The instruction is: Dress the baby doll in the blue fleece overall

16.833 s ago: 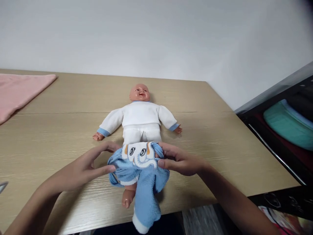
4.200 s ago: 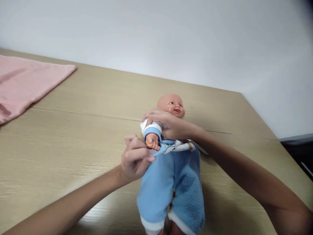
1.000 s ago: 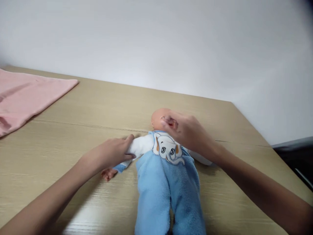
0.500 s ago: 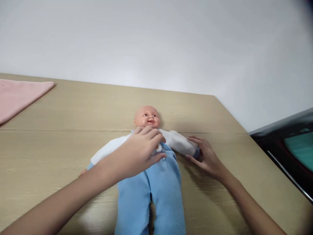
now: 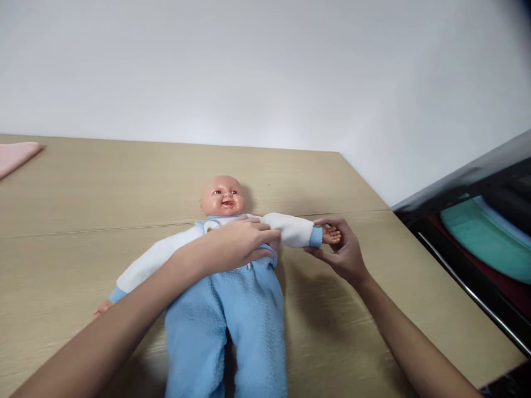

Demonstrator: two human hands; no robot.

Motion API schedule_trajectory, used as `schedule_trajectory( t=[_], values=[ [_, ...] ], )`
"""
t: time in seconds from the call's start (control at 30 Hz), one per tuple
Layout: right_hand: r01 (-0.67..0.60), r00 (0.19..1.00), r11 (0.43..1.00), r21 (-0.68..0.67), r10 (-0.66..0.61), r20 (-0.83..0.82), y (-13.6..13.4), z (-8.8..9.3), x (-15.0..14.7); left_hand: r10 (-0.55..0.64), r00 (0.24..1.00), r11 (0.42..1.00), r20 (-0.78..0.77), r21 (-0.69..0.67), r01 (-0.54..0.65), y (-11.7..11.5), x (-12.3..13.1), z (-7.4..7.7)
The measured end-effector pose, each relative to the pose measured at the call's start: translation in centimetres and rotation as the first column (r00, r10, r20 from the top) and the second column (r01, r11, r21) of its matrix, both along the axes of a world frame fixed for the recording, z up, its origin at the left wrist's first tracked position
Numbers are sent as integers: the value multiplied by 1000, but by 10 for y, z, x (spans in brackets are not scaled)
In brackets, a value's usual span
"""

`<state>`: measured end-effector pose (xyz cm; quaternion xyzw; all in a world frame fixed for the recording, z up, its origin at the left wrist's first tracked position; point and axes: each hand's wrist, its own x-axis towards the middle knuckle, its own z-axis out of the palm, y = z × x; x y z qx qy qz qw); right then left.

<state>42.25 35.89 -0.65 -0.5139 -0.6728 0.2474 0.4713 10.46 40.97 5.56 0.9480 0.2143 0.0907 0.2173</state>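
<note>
A baby doll (image 5: 226, 331) lies on its back on the table, dressed in blue fleece overalls and a white top with blue cuffs. My left hand (image 5: 236, 240) lies across its chest by the armpit, with the fingers curled over the clothing and the thumb below. It hides part of the bib and strap. The doll's arm on the right (image 5: 290, 229) is stretched out sideways. Around its cuff and small hand, my right hand (image 5: 342, 249) is closed, thumb underneath and fingers above. The other doll arm (image 5: 153, 260) rests on the table, partly behind my left forearm.
A wooden table (image 5: 103, 182) with a seam across it meets a pale wall (image 5: 207, 66) at the back. Pink cloth (image 5: 16, 156) shows at the left edge. Beyond the table's right edge stands a dark container or rack (image 5: 431, 243) with a green item (image 5: 485, 237) inside.
The doll's right-side arm has been raised and straightened outward, and its small hand now shows inside my right hand. My left hand stays on the chest. The view has shifted right.
</note>
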Motion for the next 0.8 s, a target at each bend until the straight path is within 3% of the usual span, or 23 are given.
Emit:
schedule_trajectory(
  t=[0.07,0.13,0.23,0.3,0.37,0.47,0.53,0.6,0.67,0.8],
  values=[
    [-2,1000,998,65,2,5,5,10,-12,-86,992,996,95,43,82,3,2,-3],
    [-3,996,992,124,-9,90,8,18,-29,-144,981,976,126,184,120,4,4,-7],
    [-119,961,972,203,61,271,3,22,-58,-254,959,904,127,383,189,3,4,-12],
    [-193,929,962,193,116,352,-4,22,-75,-313,936,884,159,409,226,1,3,-13],
    [-217,912,967,134,151,382,-9,21,-85,-299,925,916,236,344,208,-2,1,-14],
    [-314,896,949,22,289,338,-14,25,-83,-86,894,995,439,85,54,-4,1,-14],
    [-402,879,914,-49,400,261,-16,31,-77,83,850,990,520,-141,-10,-4,2,-13],
    [-455,860,880,-137,474,186,-20,38,-71,173,825,955,539,-295,-7,-5,4,-12],
    [-469,847,859,-205,504,171,-27,44,-70,178,816,953,550,-304,-3,-6,6,-10],
    [-425,813,883,-197,469,345,-41,45,-82,-4,849,999,529,-29,23,-12,6,-2]
  ],
)
